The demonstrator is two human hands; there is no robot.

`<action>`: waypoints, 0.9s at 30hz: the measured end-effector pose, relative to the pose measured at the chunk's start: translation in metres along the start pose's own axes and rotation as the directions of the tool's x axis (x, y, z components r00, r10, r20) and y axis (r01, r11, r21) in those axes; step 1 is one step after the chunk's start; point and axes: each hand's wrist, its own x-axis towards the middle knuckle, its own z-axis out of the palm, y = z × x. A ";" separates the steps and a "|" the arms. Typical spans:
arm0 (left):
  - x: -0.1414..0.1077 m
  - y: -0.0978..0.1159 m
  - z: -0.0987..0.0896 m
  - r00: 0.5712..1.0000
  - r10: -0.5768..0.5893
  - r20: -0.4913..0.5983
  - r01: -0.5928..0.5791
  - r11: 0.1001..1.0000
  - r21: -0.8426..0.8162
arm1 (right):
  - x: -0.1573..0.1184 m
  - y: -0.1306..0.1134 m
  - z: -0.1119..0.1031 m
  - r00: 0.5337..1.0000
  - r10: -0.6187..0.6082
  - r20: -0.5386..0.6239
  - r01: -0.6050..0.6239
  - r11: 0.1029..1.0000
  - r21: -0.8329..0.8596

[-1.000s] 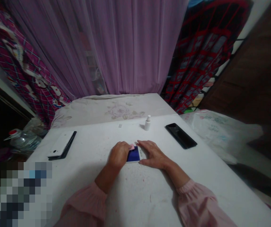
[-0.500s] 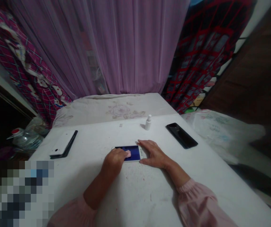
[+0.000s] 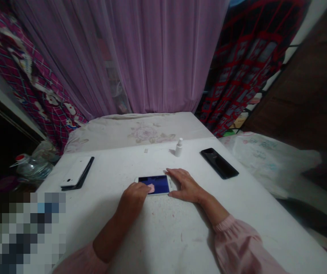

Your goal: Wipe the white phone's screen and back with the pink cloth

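Observation:
A white smartphone (image 3: 161,185) lies flat on the white surface, its dark blue screen facing up. My left hand (image 3: 133,196) is closed around a small pink cloth (image 3: 151,188), pressing it to the lower left part of the screen; the hand hides the phone's lower left corner. At the phone's right end, my right hand (image 3: 186,185) steadies it, with the thumb at the near corner and the fingers at the far corner. Beyond the phone stands a small white bottle (image 3: 178,147), upright. A tiny pale square piece (image 3: 146,150) lies to the left of the bottle.
At the left, a white phone (image 3: 74,172) rests on a dark one. A black phone (image 3: 219,163) lies to the right. Purple curtains (image 3: 163,57) hang behind the table (image 3: 163,236). A clear plastic bottle (image 3: 33,168) stands off the left edge, plastic sheeting (image 3: 272,160) off the right.
My left hand has slid slightly left and toward me with the pink cloth, uncovering more of the screen. My right hand and the phone stay put.

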 end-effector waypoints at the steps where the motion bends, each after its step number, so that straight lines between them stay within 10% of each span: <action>1: -0.004 0.000 -0.002 1.000 0.006 0.008 -0.006 1.000 0.004 | 0.000 0.000 0.000 1.000 0.003 0.000 -0.003 1.000 0.002; 13: 0.033 -0.036 -0.009 0.964 -0.243 0.106 0.224 0.960 0.167 | 0.000 0.001 0.000 1.000 0.012 0.012 -0.012 1.000 -0.007; 27: -0.015 -0.017 -0.023 0.996 -0.089 0.003 0.089 0.995 0.050 | 0.001 0.001 -0.001 1.000 0.000 0.016 0.000 1.000 -0.020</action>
